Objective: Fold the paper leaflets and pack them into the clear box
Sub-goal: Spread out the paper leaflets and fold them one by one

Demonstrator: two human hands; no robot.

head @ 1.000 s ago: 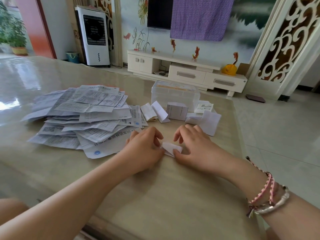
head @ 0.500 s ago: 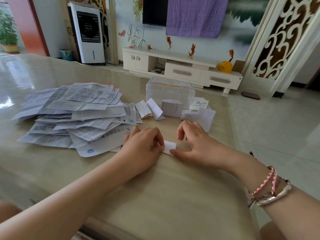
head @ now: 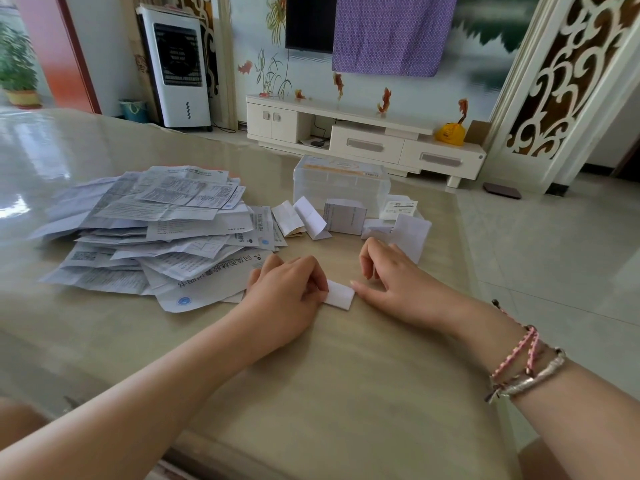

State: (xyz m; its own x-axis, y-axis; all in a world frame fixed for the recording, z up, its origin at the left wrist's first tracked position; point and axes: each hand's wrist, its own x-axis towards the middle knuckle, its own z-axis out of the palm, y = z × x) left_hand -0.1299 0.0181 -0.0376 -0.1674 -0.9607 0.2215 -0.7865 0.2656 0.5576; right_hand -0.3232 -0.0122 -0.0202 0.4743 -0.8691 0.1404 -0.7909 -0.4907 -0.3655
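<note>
Right hand point(head: 391, 278) shifted off folded leaflet point(head: 339, 294) — thumb touching, left hand point(head: 291, 289) pinching.

A single head-worn, wide-angle view looks forward and down across the table point(head: 311, 393) from its near edge. Both forearms enter from the bottom corners, close to the lens. The TV cabinet point(head: 363, 133) stands well beyond, against the far wall.
</note>
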